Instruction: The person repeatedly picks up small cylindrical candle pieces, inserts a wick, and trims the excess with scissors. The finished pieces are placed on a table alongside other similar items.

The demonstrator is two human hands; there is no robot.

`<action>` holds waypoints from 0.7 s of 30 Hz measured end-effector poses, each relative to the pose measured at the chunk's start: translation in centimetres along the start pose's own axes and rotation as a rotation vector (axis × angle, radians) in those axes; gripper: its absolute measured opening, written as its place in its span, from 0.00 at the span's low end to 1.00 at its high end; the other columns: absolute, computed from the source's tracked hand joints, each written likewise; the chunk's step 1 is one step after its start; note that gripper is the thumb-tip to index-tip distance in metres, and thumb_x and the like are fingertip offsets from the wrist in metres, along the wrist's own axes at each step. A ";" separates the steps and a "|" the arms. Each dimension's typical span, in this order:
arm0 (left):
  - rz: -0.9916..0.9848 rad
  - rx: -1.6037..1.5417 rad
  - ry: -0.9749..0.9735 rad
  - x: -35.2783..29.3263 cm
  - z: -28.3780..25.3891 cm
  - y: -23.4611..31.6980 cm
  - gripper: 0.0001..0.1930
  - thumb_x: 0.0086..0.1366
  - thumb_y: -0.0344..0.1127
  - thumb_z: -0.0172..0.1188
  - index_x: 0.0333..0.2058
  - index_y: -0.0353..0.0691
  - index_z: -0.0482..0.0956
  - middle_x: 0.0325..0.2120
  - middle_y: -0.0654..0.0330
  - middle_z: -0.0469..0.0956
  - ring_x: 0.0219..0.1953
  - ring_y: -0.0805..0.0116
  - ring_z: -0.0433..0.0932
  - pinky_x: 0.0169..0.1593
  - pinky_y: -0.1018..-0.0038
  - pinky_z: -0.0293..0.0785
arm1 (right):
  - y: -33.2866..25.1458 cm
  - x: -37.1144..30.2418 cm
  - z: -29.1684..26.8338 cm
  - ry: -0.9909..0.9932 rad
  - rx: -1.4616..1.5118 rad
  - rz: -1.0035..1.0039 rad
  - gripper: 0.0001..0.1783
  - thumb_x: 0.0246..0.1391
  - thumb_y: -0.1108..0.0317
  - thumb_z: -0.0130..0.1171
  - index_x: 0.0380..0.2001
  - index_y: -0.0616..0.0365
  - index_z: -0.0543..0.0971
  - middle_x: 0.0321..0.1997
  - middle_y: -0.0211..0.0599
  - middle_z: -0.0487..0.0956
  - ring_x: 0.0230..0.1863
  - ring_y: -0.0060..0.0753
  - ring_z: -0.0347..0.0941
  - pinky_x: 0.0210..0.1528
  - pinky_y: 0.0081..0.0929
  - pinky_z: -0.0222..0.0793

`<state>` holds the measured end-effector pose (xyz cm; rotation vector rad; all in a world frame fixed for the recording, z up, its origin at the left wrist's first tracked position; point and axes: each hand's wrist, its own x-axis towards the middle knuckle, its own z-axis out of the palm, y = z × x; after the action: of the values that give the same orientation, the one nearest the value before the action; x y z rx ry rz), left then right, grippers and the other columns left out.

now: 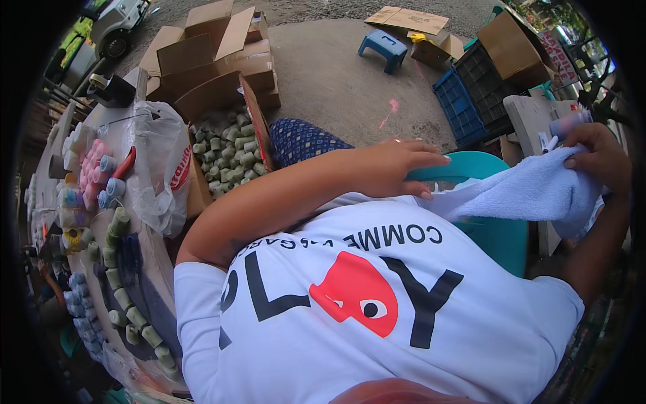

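Note:
A pale blue terry towel [521, 192] stretches across the right side, beside my white shirt. My right hand [597, 156] pinches its upper right end between thumb and fingers. Toward the towel's narrow left end, my left hand [404, 165] reaches across my body, fingers stretched out and apart. The thumb of that hand is close to the cloth; I cannot tell whether it touches. Behind and below the towel is a teal plastic piece with a curved rim [471, 160], partly hidden by the cloth. A small cylindrical item [570, 123] shows beside my right hand.
On my left, a long table [145, 283] carries rows of green, blue and pink rolls and a clear plastic bag [159, 172]. A cardboard box [252, 121] full of green rolls [229, 151] stands by it. Farther off are a blue stool [383, 46] and a blue crate [457, 108].

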<state>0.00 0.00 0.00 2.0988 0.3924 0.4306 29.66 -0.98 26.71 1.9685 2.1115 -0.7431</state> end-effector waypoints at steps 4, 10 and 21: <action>-0.394 0.201 0.217 -3.5 1.1 -4.9 0.35 0.59 0.53 0.60 0.60 0.39 0.64 0.58 0.40 0.61 0.61 0.47 0.62 0.62 0.62 0.59 | -0.2 6.2 6.6 0.071 -0.722 0.042 0.29 0.24 0.70 0.77 0.38 0.60 0.79 0.42 0.46 0.78 0.45 0.49 0.75 0.51 0.35 0.69; -0.712 0.101 0.553 -13.8 -0.1 -3.5 0.32 0.62 0.50 0.57 0.58 0.33 0.64 0.57 0.44 0.64 0.60 0.50 0.63 0.61 0.65 0.60 | -12.7 13.9 15.9 -0.668 -1.014 -0.412 0.33 0.36 0.51 0.72 0.46 0.53 0.76 0.45 0.41 0.77 0.47 0.41 0.74 0.47 0.34 0.70; -0.951 0.079 1.703 -30.8 9.8 9.9 0.23 0.61 0.36 0.62 0.54 0.38 0.71 0.49 0.56 0.72 0.51 0.65 0.72 0.54 0.71 0.68 | -41.4 18.9 39.0 -0.642 -0.440 -1.684 0.16 0.49 0.58 0.59 0.35 0.60 0.78 0.33 0.47 0.79 0.38 0.52 0.76 0.40 0.43 0.71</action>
<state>-21.89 -25.75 -1.31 0.8531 2.1818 1.4731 -21.13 -2.39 -5.18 -0.5688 2.6066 -0.7195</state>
